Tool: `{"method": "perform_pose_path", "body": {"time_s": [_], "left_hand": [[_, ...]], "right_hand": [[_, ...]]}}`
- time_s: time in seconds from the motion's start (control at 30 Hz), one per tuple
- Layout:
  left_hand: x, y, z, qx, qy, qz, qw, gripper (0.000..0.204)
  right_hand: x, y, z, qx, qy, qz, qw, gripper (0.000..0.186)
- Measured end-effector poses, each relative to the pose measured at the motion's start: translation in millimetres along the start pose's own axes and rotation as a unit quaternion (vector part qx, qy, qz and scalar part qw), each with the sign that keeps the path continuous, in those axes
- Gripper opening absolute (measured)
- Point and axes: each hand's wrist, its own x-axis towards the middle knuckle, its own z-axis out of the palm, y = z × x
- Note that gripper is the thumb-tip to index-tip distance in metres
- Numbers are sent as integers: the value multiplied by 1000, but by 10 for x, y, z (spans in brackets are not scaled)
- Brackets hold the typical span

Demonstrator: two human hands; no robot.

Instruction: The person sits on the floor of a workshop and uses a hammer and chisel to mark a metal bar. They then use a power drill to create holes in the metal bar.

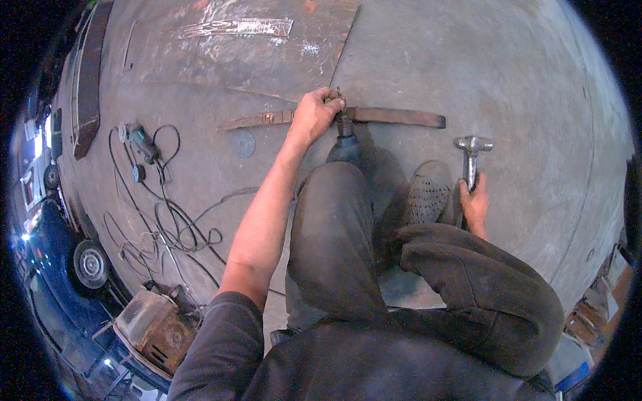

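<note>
My left hand [319, 113] is closed in a pinch on a small thin metal piece [339, 92], upright over a long flat rusty bar [401, 115] lying crosswise. Beneath those fingers, by my left knee, stands a dark object with a narrow top [344, 144]; what it is I cannot tell. My right hand [475, 204] grips the handle of a steel hammer [472, 146] beside my shoe [426, 194], head toward the top of the view. A thin round disc [244, 142] lies left of my left forearm.
Rusty sheet metal [261, 57] lies ahead. To the left are an angle grinder [142, 144], tangled cables [194, 230], a long dark metal piece [90, 80], a rusty machine [150, 324] and a dark blue car [50, 267]. Assorted items [592, 314] lie along the right edge.
</note>
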Motion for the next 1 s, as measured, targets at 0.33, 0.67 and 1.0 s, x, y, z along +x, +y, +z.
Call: {"method": "perform_pose_path", "body": {"time_s": [0.33, 0.67, 1.0], "left_hand": [[68, 154, -9, 114, -41, -33, 992, 31], [-91, -2, 116, 8, 35, -42, 998, 33], [30, -98, 220, -65, 9, -70, 995, 39]], "right_hand": [[110, -53, -367, -146, -50, -57, 986, 54], [188, -2338, -1517, -155, -316, -304, 885, 50], [290, -2918, 524, -39, -408, -111, 905, 51]]}}
